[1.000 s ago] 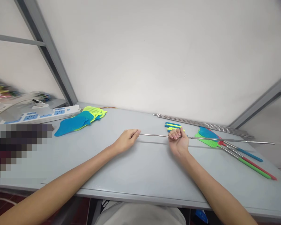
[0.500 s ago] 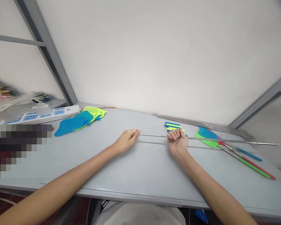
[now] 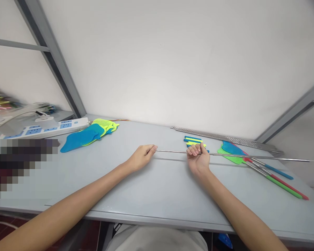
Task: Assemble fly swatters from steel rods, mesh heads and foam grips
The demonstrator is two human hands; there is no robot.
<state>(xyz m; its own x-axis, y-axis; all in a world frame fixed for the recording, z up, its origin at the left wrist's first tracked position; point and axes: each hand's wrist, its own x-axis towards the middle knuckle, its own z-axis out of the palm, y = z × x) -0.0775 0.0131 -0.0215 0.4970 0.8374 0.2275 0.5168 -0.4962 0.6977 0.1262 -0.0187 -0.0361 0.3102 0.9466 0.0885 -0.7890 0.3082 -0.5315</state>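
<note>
A long thin metal telescopic rod (image 3: 253,157) stretches sideways above the table, thinner at its left end. My left hand (image 3: 142,157) is closed around that left end, thumb along the top. Palm up, my right hand (image 3: 199,160) has its fingers curled over the rod further along, and the thicker part runs on to the right. Just behind the right hand lie short blue and yellow tubes (image 3: 193,139), partly hidden by its fingers. Fly swatters with a green head (image 3: 231,156) and a blue head (image 3: 232,147) rest on the table beneath the rod.
Blue swatter heads (image 3: 81,136) and yellow ones (image 3: 104,122) are piled at the left, beside a white power strip (image 3: 60,129). Several metal rods (image 3: 225,139) lie along the wall at the back right. Blue, red and green handles (image 3: 284,186) point toward the table's right side.
</note>
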